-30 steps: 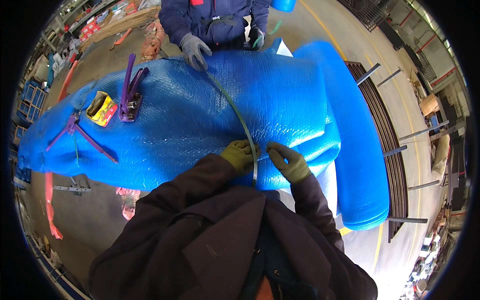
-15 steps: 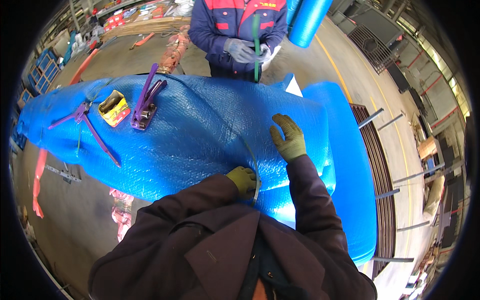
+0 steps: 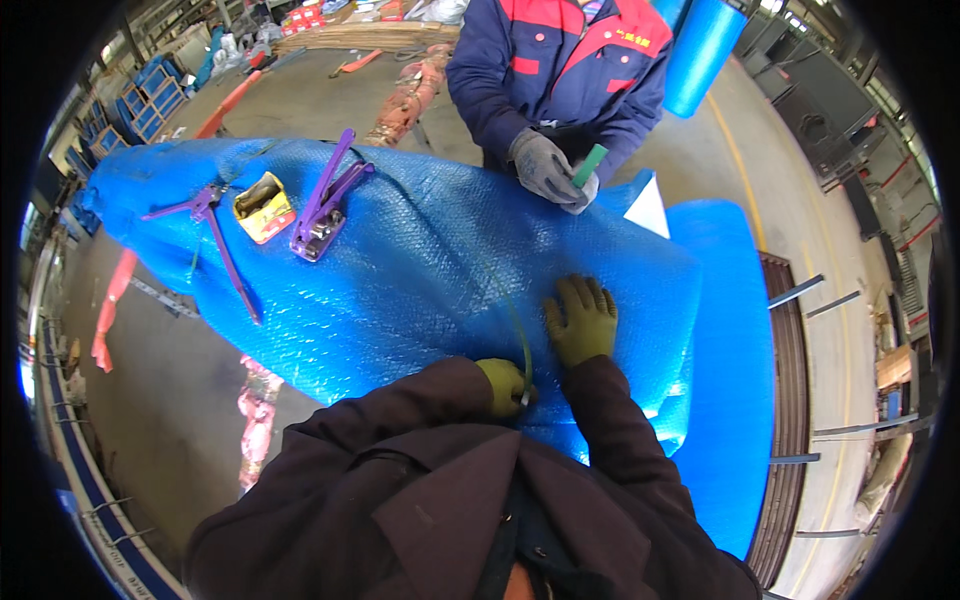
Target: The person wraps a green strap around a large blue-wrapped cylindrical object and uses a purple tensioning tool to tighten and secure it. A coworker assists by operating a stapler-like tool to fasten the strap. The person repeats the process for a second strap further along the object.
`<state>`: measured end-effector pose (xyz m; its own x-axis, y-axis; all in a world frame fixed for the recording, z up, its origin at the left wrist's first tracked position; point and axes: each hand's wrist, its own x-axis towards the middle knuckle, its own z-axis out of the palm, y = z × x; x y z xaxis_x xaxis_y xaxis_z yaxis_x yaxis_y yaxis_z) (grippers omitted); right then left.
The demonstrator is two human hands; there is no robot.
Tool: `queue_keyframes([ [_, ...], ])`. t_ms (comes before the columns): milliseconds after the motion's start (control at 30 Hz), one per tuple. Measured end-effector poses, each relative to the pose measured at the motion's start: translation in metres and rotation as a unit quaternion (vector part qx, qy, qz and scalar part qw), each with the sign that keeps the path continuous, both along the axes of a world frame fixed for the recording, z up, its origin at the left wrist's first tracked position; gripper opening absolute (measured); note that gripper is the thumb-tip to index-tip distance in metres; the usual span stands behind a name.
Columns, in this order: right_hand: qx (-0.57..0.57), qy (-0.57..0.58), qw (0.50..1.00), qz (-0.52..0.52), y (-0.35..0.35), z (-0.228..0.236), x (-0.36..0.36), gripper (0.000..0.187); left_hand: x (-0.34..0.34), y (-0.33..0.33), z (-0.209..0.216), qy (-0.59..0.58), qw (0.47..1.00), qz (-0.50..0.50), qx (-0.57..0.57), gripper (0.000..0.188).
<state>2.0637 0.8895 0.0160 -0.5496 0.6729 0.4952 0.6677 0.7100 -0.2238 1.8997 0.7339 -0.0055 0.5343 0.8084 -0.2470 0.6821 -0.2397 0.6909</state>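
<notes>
A long bundle wrapped in blue bubble wrap (image 3: 400,290) lies across in front of me. Over it runs a thin green strap (image 3: 523,340), and my left hand (image 3: 503,388) in an olive glove is closed on it at the near side. My right hand (image 3: 583,325), gloved alike, presses flat on the wrap to the right of the strap, fingers spread. Across the bundle, a co-worker's grey-gloved hands (image 3: 548,170) hold a piece of green strap (image 3: 590,165). Left of my hands, a purple strapping tool (image 3: 322,220), a purple long-handled plier-like tool (image 3: 208,210) and an open yellow box (image 3: 265,212) rest on the wrap.
More blue wrap (image 3: 735,380) spreads to the right, beside stacked brown bars (image 3: 790,400) and jutting metal rods (image 3: 797,291). A blue roll (image 3: 705,55) stands behind the co-worker. A pink-wrapped support (image 3: 408,95) reaches out from the far side.
My right hand has come down flat onto the wrap, nearer the strap. The co-worker's hands have moved closer to the bundle, and their green strap now tilts. My view has shifted.
</notes>
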Motion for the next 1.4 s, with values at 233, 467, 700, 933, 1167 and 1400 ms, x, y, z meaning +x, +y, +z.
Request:
queue_keyframes([
  [233,0.003,0.005,1.0,0.005,0.005,-0.008,0.004,0.04,0.017,-0.015,0.001,-0.057,0.984,0.159,-0.05,0.04],
  [467,0.007,0.005,1.0,0.001,0.002,-0.004,-0.001,0.041,0.022,-0.019,0.011,-0.115,0.939,0.291,-0.14,0.033],
  [700,0.016,-0.019,0.999,0.028,0.0,-0.014,0.001,0.043,0.004,-0.007,0.0,-0.095,0.956,0.23,-0.158,0.036],
  [933,-0.093,-0.067,0.991,0.067,0.014,-0.016,0.007,0.064,0.013,0.005,-0.015,-0.031,0.974,0.219,-0.043,0.04],
  [1167,-0.023,-0.09,0.995,0.032,-0.004,-0.025,0.002,0.083,0.017,0.008,-0.021,-0.005,0.975,0.215,-0.06,0.035],
  [1400,0.012,-0.06,0.997,0.044,-0.003,-0.029,0.005,0.084,0.018,0.01,-0.016,0.011,0.975,0.213,-0.059,0.036],
])
